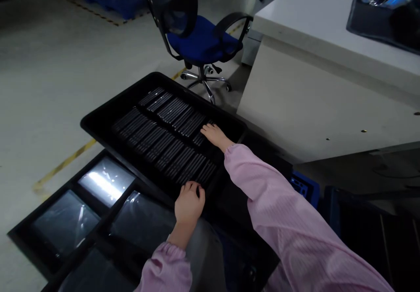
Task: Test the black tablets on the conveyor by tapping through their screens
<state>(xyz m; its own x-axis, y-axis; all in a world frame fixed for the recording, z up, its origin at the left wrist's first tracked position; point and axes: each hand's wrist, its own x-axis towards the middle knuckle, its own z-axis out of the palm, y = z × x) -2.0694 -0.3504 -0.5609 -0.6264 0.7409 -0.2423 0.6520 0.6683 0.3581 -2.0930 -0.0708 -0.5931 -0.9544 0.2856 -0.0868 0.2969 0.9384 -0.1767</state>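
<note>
Black tray: By this deep tray [101, 112] the middle of the view is taken; its centre is used here as the centre of the clock, with twelve o'clock at the top.
Thin plates: The dark thin plates [167, 149] are kept inside the tray, stood closely side by side in two long rows, which run from about ten o'clock to four o'clock.
Right hand: The right hand [215, 136] is placed at three o'clock, over the end of the farther row. Its fingers are slightly spread and laid on the last plates; whether anything is pinched cannot be told.
Left hand: The left hand [189, 203] is held at five o'clock, by the end of the nearer row. Its fingers are bent, and the thumb is kept apart from them; what is gripped, if anything, cannot be told.
Pink sleeves: Both arms are covered by pink sleeves [288, 213].
Shiny packs: At eight o'clock, flat shiny packs [105, 182] are seen in a lower tray [21, 235].
Chair: A blue chair [203, 42] is seen at one o'clock.
White desk: At two o'clock a white desk [311, 12] is seen.
</note>
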